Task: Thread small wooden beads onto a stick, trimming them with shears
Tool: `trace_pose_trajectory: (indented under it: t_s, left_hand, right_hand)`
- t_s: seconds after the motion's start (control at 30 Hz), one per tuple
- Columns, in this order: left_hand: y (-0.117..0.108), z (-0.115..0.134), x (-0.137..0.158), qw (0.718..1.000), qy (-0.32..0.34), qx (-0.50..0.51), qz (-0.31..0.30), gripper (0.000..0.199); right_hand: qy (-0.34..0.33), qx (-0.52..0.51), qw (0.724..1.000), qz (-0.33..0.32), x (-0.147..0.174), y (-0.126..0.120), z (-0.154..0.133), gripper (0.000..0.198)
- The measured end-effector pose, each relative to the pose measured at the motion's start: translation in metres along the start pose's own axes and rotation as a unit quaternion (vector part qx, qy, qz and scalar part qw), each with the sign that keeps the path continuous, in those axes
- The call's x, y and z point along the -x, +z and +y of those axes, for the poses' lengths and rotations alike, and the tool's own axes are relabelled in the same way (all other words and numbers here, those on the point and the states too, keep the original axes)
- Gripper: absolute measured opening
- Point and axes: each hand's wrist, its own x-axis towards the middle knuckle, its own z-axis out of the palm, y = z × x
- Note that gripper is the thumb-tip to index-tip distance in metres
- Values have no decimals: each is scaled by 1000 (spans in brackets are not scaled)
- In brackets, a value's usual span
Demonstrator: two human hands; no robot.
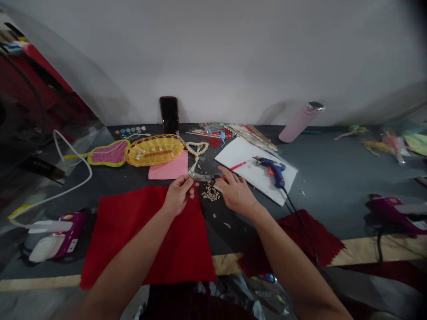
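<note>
My right hand [237, 192] is closed around the red handles of a pair of scissors [200, 177], whose metal blades point left. At the blade tips, my left hand [178, 194] pinches the lower end of a pale tassel [192, 169]. That tassel hangs from a heart-shaped string of cream beads [197, 153] lying on the dark table. Just below the scissors is a small pile of short tan tube beads [211, 193]. Whether the blades touch the strands is too small to tell.
Left of the hands are a yellow woven basket [156, 158], pink paper [168, 171] and red cloth [147, 231]. A blue glue gun [274, 171] rests on a white board [240, 151], its cord trailing down. Behind stand a phone [170, 114] and a pink bottle [298, 124].
</note>
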Motion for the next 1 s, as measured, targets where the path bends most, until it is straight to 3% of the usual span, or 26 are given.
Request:
trace_pose_trajectory:
  t_s: [0.4, 0.57, 1.0]
  left_hand:
    - [2, 3, 1, 1000, -3, -21, 0, 21]
    - [2, 2, 2, 999, -2, -34, 0, 21]
    - [-1, 6, 6, 998, 8, -56, 1, 21]
  right_hand:
    - [-1, -42, 999, 8, -1, 5, 3, 39]
    - [6, -82, 997, -9, -3, 11, 8, 55]
    - [7, -47, 997, -53, -5, 9, 3, 61]
